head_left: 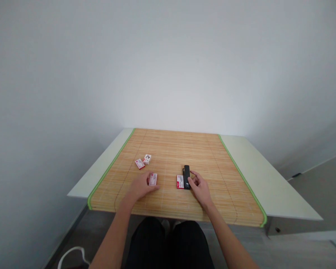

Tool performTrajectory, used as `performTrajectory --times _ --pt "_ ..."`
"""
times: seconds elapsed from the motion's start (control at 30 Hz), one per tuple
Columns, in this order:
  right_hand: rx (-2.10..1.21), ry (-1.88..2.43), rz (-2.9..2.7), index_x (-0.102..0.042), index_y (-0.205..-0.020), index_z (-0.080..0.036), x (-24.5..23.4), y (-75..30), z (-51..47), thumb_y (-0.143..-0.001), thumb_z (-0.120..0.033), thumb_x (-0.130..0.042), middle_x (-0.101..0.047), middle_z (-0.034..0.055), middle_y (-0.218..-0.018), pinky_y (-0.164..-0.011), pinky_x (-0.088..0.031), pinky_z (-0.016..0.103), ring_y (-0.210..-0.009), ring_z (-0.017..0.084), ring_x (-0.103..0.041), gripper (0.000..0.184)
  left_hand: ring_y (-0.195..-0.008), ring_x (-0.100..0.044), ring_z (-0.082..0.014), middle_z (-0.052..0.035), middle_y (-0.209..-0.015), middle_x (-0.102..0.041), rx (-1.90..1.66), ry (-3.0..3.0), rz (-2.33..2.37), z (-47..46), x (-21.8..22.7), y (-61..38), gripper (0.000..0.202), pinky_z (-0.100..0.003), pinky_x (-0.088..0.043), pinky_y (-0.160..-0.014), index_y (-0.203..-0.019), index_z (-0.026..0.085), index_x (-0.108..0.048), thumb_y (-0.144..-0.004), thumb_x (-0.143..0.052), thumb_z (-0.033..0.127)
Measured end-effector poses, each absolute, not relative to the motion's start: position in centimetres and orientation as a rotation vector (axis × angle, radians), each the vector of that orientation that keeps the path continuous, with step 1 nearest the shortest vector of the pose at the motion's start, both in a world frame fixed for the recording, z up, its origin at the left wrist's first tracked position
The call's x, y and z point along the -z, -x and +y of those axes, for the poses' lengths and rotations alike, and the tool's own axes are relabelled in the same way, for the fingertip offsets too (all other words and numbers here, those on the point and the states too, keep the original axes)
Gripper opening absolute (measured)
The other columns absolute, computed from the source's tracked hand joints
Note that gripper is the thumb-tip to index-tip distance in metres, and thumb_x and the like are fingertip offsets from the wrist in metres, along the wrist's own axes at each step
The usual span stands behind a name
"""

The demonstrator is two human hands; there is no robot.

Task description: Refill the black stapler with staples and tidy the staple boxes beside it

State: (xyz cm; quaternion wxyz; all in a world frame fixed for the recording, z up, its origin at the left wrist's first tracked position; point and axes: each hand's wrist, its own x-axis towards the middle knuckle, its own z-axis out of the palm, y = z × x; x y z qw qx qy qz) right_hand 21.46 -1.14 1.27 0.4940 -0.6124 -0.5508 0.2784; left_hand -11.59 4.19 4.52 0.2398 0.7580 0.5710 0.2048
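My left hand [141,185] has its thumb and fingers closed around the edges of a small red-and-white box [153,179], which looks like a staple box. A black stapler [187,177] lies lengthwise on the mat, gripped along its right side by the thumb and fingers of my right hand [199,188]. Right against the stapler's left side is another red-and-white box [180,181]. Farther back on the left, a flat red-and-white box [140,163] lies close to a white box with dark and red print [147,158]. The print is too small to read.
A bamboo mat [170,149] with green edging covers the middle of the white table [257,164]. Behind it rises a plain wall [170,74]. My knees [168,239] are under the front edge, and a white cable [72,249] hangs at the lower left.
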Motion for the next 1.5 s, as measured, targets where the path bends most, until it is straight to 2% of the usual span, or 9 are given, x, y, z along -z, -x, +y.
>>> performTrajectory --times 0.13,0.27,0.53,0.97,1.13,1.2,1.27,1.33,1.5 --pt "-0.682 1.482 -1.35 -0.063 -0.134 -0.016 -1.5 -21.4 -1.2 -0.092 -0.06 -0.059 -0.057 -0.0022 -0.067 -0.061 -0.043 0.029 -0.062 0.017 -0.051 0.061 -0.108 -0.062 -0.0294 -0.0072 -0.119 -0.066 -0.788 -2.185 1.325 4.2 -5.3 4.0 0.075 -0.039 -0.046 -0.092 -0.125 0.027 -0.063 -0.064 -0.086 0.064" --pt "-0.697 1.468 -1.356 -0.063 -0.134 -0.017 -1.9 -21.4 -1.3 -0.093 -0.058 -0.058 -0.056 -0.0024 -0.067 -0.06 -0.042 0.028 -0.061 0.017 -0.051 0.058 -0.109 -0.06 -0.0297 -0.0062 -0.116 -0.061 -0.78 -2.254 1.214 4.8 -5.7 -0.3 0.072 -0.039 -0.047 -0.091 -0.115 0.028 -0.065 -0.058 -0.089 0.064" --pt "-0.716 1.444 -1.365 -0.063 -0.135 -0.017 -1.7 -21.4 -1.2 -0.094 -0.057 -0.057 -0.056 -0.0019 -0.068 -0.06 -0.042 0.028 -0.062 0.017 -0.051 0.057 -0.112 -0.059 -0.0296 -0.0065 -0.121 -0.061 -0.74 -2.225 1.081 4.3 -3.9 0.6 0.081 -0.041 -0.046 -0.096 -0.124 0.029 -0.061 -0.058 -0.09 0.065" --pt "-0.738 1.464 -1.436 -0.064 -0.132 -0.018 -1.8 -21.5 -1.4 -0.094 -0.055 -0.056 -0.054 -0.0026 -0.064 -0.059 -0.041 0.029 -0.059 0.017 -0.05 0.054 -0.109 -0.059 -0.0319 -0.0078 -0.115 -0.064 -0.709 -2.254 1.053 5.4 -3.4 0.2 0.072 -0.046 -0.045 -0.097 -0.116 0.03 -0.068 -0.057 -0.089 0.065" --pt "-0.747 1.477 -1.36 -0.061 -0.136 -0.018 -2.0 -21.3 -1.5 -0.092 -0.056 -0.056 -0.056 -0.0024 -0.062 -0.058 -0.041 0.029 -0.059 0.018 -0.052 0.059 -0.117 -0.056 -0.0314 -0.0095 -0.129 -0.06 -0.71 -2.178 1.01 4.8 -3.1 1.2 0.098 -0.046 -0.045 -0.102 -0.143 0.032 -0.054 -0.058 -0.091 0.062" --pt "-0.772 1.464 -1.307 -0.057 -0.14 -0.018 -2.2 -21.2 -1.6 -0.093 -0.057 -0.054 -0.06 -0.001 -0.065 -0.06 -0.044 0.03 -0.062 0.02 -0.055 0.062 -0.11 -0.06 -0.0269 -0.0087 -0.13 -0.059 -0.762 -2.079 1.08 5.0 -3.0 3.2 0.095 -0.043 -0.048 -0.097 -0.151 0.032 -0.045 -0.069 -0.085 0.06" --pt "-0.785 1.449 -1.27 -0.056 -0.141 -0.017 -2.4 -21.1 -1.7 -0.094 -0.057 -0.053 -0.063 0.0001 -0.066 -0.062 -0.046 0.031 -0.064 0.021 -0.057 0.062 -0.103 -0.061 -0.0243 -0.0076 -0.125 -0.061 -0.873 -2.005 1.311 5.9 -3.0 6.2 0.074 -0.041 -0.05 -0.094 -0.146 0.029 -0.05 -0.082 -0.073 0.057" --pt "-0.777 1.444 -1.246 -0.058 -0.139 -0.017 -2.6 -21.0 -1.8 -0.093 -0.058 -0.054 -0.062 0.0006 -0.066 -0.062 -0.046 0.031 -0.064 0.021 -0.057 0.062 -0.121 -0.055 -0.0288 -0.01 -0.134 -0.058 -1.013 -2.006 1.649 7.4 -3.1 9.9 0.059 -0.045 -0.042 -0.107 -0.14 0.026 -0.056 -0.088 -0.067 0.052" --pt "-0.756 1.451 -1.236 -0.061 -0.136 -0.017 -2.5 -21.0 -1.6 -0.091 -0.06 -0.056 -0.061 0.0006 -0.064 -0.059 -0.044 0.031 -0.06 0.02 -0.054 0.062 -0.136 -0.047 -0.0355 -0.0139 -0.145 -0.056 -0.917 -1.961 1.975 10.7 -3.3 16.8 0.079 -0.05 -0.034 -0.115 -0.147 0.021 -0.047 -0.08 -0.074 0.052"
